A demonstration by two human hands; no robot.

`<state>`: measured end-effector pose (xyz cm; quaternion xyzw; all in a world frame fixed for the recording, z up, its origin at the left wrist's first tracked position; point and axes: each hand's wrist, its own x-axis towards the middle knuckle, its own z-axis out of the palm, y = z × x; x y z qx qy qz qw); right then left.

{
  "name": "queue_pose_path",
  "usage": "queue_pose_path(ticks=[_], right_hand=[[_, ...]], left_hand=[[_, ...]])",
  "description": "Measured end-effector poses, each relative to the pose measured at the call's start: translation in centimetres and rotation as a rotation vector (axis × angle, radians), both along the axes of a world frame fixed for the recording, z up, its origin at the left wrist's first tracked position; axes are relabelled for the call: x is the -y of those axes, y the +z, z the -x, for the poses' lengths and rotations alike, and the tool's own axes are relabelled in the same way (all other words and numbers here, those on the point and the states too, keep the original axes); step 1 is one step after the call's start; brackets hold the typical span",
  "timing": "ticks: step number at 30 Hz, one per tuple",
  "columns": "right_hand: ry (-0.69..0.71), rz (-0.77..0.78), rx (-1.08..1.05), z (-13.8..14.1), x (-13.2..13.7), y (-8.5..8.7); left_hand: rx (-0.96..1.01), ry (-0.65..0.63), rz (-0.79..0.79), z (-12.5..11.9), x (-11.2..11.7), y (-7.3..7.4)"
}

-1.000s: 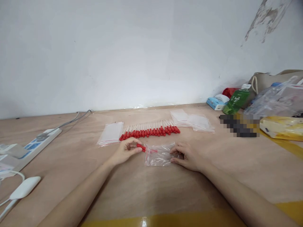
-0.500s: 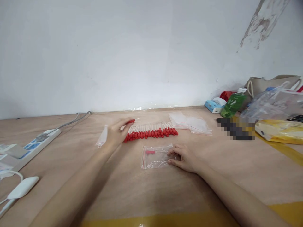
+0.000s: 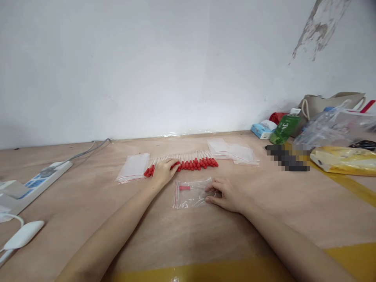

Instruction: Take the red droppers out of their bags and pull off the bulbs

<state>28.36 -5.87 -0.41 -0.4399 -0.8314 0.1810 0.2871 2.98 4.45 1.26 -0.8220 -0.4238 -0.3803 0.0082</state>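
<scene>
- Left hand (image 3: 163, 171) over the row of red-headed sticks (image 3: 196, 163): I have thumb and fingertips at the red heads, but from my camera I cannot tell whether they are clamped on one.
- These sticks lie side by side across the middle of the table (image 3: 188, 235), red ends toward me, pale ends toward the wall (image 3: 147, 70).
- Nearer me lies a clear bag (image 3: 195, 201), its red-lined end to the left; I see a red head (image 3: 185, 188) inside, close to that end.
- Right hand (image 3: 227, 194) touches the bag's right end, thumb and curled fingers apart at the tips; whether they pinch the film, I cannot tell.
- Flat bags (image 3: 133, 167) lie stacked just left of the row, with more loose bags (image 3: 243, 153) spread at its right.
- Farther out, I see a power strip (image 3: 38, 182) on the left, and a green bottle (image 3: 285, 128), blue tissue pack (image 3: 261, 132) and yellow packet (image 3: 343, 160) on the right.
</scene>
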Motion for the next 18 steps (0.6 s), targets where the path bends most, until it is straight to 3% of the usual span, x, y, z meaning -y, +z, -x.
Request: queue_pose_path(ticks=[4,10,18], right_hand=[[0.000,-0.008,-0.004,0.0,0.0,-0.1],[0.002,0.002,-0.012,0.0,0.0,0.0],[0.009,0.020,-0.015,0.0,0.0,0.0]], left_hand=[[0.109,0.080,0.066,-0.5,0.2,0.3],[0.252,0.088,0.180,-0.9,-0.6,0.1],[0.347,0.088,0.148,-1.6,-1.9,0.0]])
